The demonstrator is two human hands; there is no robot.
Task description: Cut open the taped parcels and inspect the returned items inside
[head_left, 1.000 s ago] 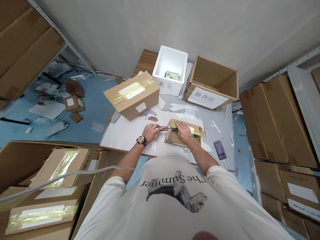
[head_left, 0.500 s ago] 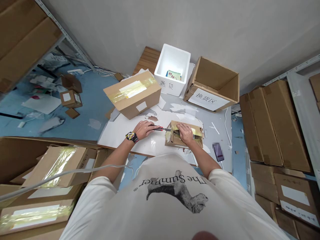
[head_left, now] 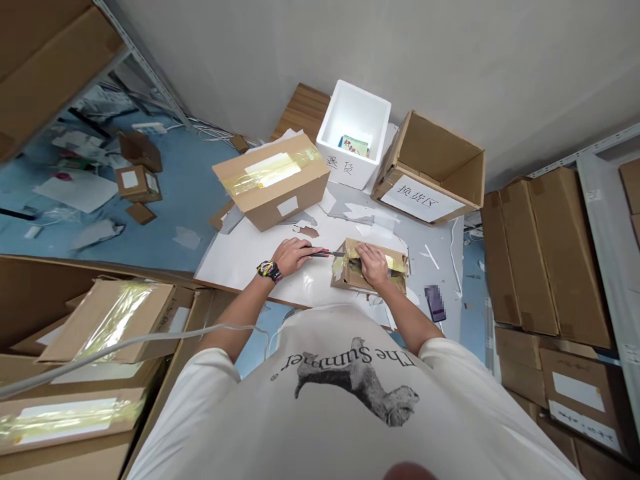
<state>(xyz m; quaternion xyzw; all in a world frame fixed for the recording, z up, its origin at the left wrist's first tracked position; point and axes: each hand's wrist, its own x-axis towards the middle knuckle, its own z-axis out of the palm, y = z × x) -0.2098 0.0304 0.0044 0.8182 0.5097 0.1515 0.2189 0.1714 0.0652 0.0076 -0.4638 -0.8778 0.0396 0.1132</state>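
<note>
My left hand (head_left: 294, 257) is closed around a black and red box cutter (head_left: 325, 253). Its grey blade points right and meets the left end of a small cardboard box (head_left: 370, 281). Yellowish tape covers parts of that box, and its top is torn open along the middle. My right hand (head_left: 373, 265) grips the torn top near the opening, with the fingertips curled over the cardboard edge. What lies inside the box is mostly hidden by this hand.
Behind stand a larger taped carton (head_left: 280, 183), a white foam box (head_left: 345, 170) holding a small packet, and an open labelled carton (head_left: 427, 200). A phone (head_left: 435, 303) lies at right. Paper scraps litter the table. Stacked cartons (head_left: 105, 320) flank the left, others (head_left: 550, 253) the right.
The view has shifted slightly. The cutter's blade now sits a little higher against the box's left end. Both hands keep their holds.
</note>
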